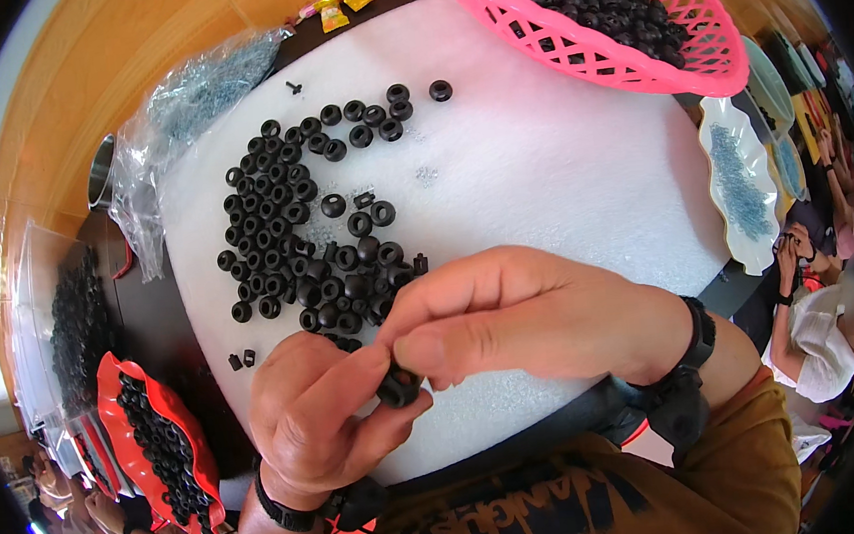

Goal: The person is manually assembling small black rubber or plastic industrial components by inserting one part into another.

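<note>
Low over the front of a white foam sheet (560,176), my two hands meet. Fingers of my left hand (318,411) pinch a round black plastic part (397,388) with a hole in it. My right hand (511,316) reaches in from the right, thumb and fingertips pressed together at the top of that part; whatever they hold is too small to make out. Just beyond my fingers lies a spread of black ring-shaped parts (272,204), several overlapped by my hands. Two tiny black pieces (242,360) sit left of my left hand.
A pink basket (591,58) of black parts stands at the far right. On the right, a white scalloped dish (762,251) holds small clear pieces. At left are a red tray (119,432) of black pieces and a plastic bag (203,94). Other people work at both sides.
</note>
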Motion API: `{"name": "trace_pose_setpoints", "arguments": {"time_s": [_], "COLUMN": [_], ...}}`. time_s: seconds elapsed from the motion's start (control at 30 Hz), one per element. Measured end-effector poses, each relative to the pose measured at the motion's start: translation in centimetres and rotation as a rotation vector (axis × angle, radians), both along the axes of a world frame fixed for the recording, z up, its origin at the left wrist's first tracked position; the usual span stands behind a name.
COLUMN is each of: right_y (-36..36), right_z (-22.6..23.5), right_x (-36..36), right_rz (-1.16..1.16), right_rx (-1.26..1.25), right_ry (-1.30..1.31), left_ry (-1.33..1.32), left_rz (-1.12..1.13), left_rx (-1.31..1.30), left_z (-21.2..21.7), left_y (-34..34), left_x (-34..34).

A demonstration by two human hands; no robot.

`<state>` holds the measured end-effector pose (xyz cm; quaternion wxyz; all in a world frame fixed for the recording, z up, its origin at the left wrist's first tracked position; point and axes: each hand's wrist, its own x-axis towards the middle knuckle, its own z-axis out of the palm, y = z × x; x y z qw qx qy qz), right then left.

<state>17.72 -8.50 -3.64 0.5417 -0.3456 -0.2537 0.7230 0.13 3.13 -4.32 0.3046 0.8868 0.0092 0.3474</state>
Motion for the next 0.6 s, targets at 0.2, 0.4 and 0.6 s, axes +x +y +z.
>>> {"name": "trace_pose_setpoints", "arguments": {"time_s": [0.2,0.4,0.6], "right_y": [0.1,0.5,0.4], "right_z": [-0.2,-1.4,-1.5], "right_x": [-0.8,-1.4,-0.9], "right_rz": [0.036,0.026,-0.031], "right_rx": [0.075,0.100,0.110], "right_ry": [0.112,0.216,0.266], "left_ry": [0.034,0.093,0.162], "left_rz": [0.060,0.161,0.150], "left_rx": [0.042,0.261,0.024], "left_z": [0.4,0.9,0.8], "left_y": [-0.3,-0.1,-0.4], "left_x": [-0.5,-0.2,0.4]}}
